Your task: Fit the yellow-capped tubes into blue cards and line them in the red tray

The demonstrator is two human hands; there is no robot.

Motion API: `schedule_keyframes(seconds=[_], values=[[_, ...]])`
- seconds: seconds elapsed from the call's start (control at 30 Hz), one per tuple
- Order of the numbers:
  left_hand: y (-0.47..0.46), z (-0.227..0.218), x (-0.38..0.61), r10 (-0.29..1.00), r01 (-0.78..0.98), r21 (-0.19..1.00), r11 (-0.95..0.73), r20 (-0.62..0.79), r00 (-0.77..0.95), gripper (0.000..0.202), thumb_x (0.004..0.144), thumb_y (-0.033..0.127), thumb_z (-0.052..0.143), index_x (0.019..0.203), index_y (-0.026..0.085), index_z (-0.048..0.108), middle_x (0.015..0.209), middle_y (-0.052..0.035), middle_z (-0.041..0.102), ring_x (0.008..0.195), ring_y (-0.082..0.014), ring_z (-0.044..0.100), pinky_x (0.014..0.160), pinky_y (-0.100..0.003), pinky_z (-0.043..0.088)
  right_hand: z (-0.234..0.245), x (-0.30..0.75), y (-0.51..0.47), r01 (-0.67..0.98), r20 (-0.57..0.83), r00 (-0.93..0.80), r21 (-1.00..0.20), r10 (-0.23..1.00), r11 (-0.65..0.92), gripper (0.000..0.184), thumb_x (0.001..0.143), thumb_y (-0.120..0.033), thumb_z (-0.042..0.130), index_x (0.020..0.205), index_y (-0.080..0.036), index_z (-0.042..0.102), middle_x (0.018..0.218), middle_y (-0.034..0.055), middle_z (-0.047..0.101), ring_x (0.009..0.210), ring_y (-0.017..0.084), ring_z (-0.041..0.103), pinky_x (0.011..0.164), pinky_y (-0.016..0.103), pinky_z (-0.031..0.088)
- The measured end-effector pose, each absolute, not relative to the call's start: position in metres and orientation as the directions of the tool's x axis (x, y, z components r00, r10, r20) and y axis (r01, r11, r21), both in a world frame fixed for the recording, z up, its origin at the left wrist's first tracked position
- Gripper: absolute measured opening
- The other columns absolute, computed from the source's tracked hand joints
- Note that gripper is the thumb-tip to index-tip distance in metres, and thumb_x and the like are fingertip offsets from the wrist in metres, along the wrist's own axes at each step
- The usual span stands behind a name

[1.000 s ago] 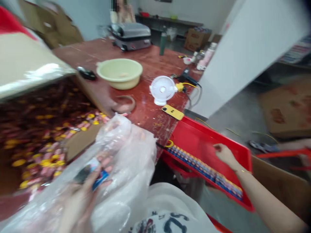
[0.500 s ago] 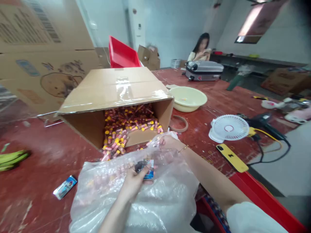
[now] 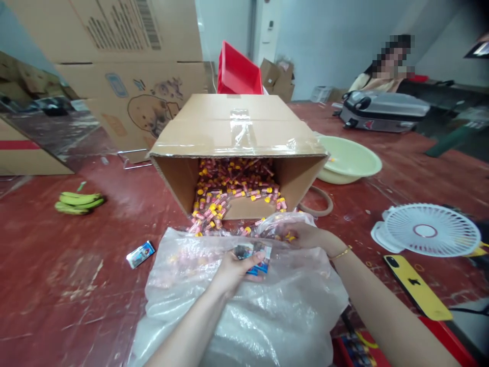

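I am logging one clear plastic bag (image 3: 267, 316), lying on the bench (image 3: 46, 265) just before the cardboard box (image 3: 237, 127), seemingly thin, limp and slippery, best taken at its rim, where my right hand (image 3: 309, 237) is pinching it, my left hand (image 3: 233, 270) gripping a small blue packet (image 3: 255, 255).

The single camera is riding on the person's head, looking forward and down across the red tabletop (image 3: 49, 285). It is sitting close over the left hand (image 3: 234, 269), the right hand (image 3: 311, 237) and the plastic bag (image 3: 267, 316), with both forearms entering from the bottom edge. It is facing straight into the open mouth of the cardboard box (image 3: 237, 127) just ahead, while a seated person (image 3: 367, 84) is showing far behind.
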State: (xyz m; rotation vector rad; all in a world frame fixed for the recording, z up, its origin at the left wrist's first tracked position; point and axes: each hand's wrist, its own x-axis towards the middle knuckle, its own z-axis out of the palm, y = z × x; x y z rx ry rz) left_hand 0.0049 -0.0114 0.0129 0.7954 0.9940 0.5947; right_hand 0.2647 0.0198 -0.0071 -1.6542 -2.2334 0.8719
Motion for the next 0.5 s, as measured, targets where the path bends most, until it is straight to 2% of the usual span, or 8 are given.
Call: schedule_keyframes(seconds=[0.1, 0.2, 0.3, 0.37, 0.43, 0.5], values=[[-0.013, 0.013, 0.006, 0.762, -0.126, 0.805, 0.580, -0.481, 0.432, 0.045, 0.064, 0.048, 0.081, 0.085, 0.010, 0.070, 0.082, -0.0145, 0.074, 0.070, -0.0240, 0.070, 0.056, -0.031, 0.057, -0.007, 0.267, 0.021, 0.731, -0.193, -0.426, -0.649, 0.884, 0.211, 0.011, 0.061, -0.017, 0.070, 0.070, -0.021, 0.071, 0.079, 0.0028, 0.072, 0.069, 0.019, 0.062, 0.067, 0.030, 0.051], [-0.015, 0.014, 0.006, 0.750, -0.133, 0.800, 0.585, -0.471, 0.464, 0.049, 0.066, 0.049, 0.079, 0.095, 0.011, 0.069, 0.091, -0.0155, 0.074, 0.075, -0.0253, 0.071, 0.056, -0.031, 0.058, -0.007, 0.270, 0.024, 0.693, -0.124, -0.366, -0.698, 0.922, 0.181, 0.011, 0.060, -0.021, 0.073, 0.068, -0.020, 0.067, 0.078, 0.0043, 0.071, 0.072, 0.020, 0.064, 0.069, 0.032, 0.052], [-0.016, 0.015, 0.006, 0.748, -0.113, 0.810, 0.575, -0.466, 0.473, 0.051, 0.064, 0.049, 0.080, 0.097, 0.012, 0.070, 0.094, -0.0155, 0.074, 0.079, -0.0262, 0.071, 0.057, -0.031, 0.058, -0.002, 0.271, 0.022, 0.643, 0.002, -0.205, -0.753, 0.979, 0.136, 0.021, 0.075, -0.033, 0.065, 0.092, -0.020, 0.064, 0.097, 0.0082, 0.071, 0.087, 0.022, 0.066, 0.075, 0.036, 0.054], [-0.016, 0.015, 0.006, 0.756, -0.097, 0.819, 0.565, -0.467, 0.459, 0.051, 0.062, 0.050, 0.081, 0.094, 0.011, 0.072, 0.090, -0.0146, 0.074, 0.079, -0.0260, 0.070, 0.058, -0.031, 0.058, 0.007, 0.268, 0.017, 0.522, 0.064, -0.048, -0.849, 0.997, 0.079, 0.028, 0.083, -0.041, 0.058, 0.103, -0.021, 0.058, 0.105, 0.0097, 0.069, 0.087, 0.021, 0.068, 0.071, 0.035, 0.057], [-0.016, 0.016, 0.007, 0.769, -0.087, 0.829, 0.552, -0.467, 0.436, 0.050, 0.059, 0.049, 0.083, 0.090, 0.011, 0.073, 0.081, -0.0120, 0.074, 0.074, -0.0246, 0.070, 0.059, -0.031, 0.058, 0.019, 0.259, 0.009, 0.336, 0.072, 0.089, -0.941, 0.993, 0.038, 0.033, 0.082, -0.047, 0.060, 0.102, -0.021, 0.055, 0.093, 0.0075, 0.071, 0.072, 0.018, 0.069, 0.058, 0.030, 0.056], [-0.016, 0.016, 0.008, 0.786, -0.086, 0.839, 0.538, -0.461, 0.412, 0.046, 0.055, 0.048, 0.085, 0.081, 0.012, 0.074, 0.072, -0.0088, 0.072, 0.068, -0.0228, 0.069, 0.059, -0.031, 0.057, 0.032, 0.248, 0.000, 0.188, 0.059, 0.155, -0.982, 0.986, 0.029, 0.035, 0.077, -0.048, 0.068, 0.093, -0.020, 0.054, 0.068, 0.0011, 0.068, 0.051, 0.013, 0.061, 0.043, 0.022, 0.048]])
